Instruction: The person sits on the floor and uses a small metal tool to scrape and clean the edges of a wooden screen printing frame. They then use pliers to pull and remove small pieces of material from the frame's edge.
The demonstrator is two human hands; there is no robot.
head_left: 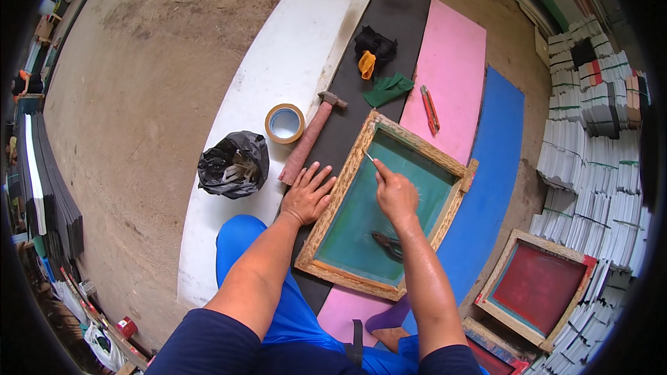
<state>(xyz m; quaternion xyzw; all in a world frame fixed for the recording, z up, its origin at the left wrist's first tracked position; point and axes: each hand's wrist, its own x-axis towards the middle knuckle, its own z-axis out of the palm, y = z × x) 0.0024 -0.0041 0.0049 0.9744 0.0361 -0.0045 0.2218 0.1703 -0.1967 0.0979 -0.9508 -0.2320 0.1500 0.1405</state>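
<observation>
Wooden screen frame (pixel 347 167) with green mesh lies flat, tilted, across the black foam sheet (pixel 396 14) and pink foam sheet (pixel 455 55) on the floor; its right corner overhangs the blue foam sheet (pixel 500 132).

Right hand (pixel 394 194): over the mesh near the frame's upper left rail, fingers closed on a thin, pale, pointed tool (pixel 369 157) whose tip sits just inside that rail.

Left hand (pixel 307 194): flat, fingers spread and holding nothing, pressed on the black sheet and touching the outer edge of the left rail.

Pliers (pixel 388 243) lie on the mesh near the lower rail.

Hammer (pixel 309 135) just beyond the left fingertips; tape roll (pixel 284 123) and black plastic bag (pixel 234 164) on the white foam sheet (pixel 292 55) to the left. Green cloth (pixel 388 88) and orange cutter (pixel 429 107) lie beyond the frame's top corner.

Open concrete floor lies left of the white sheet. To the right, a red-meshed frame (pixel 538 288) and stacked sheets (pixel 590 132) close in.
</observation>
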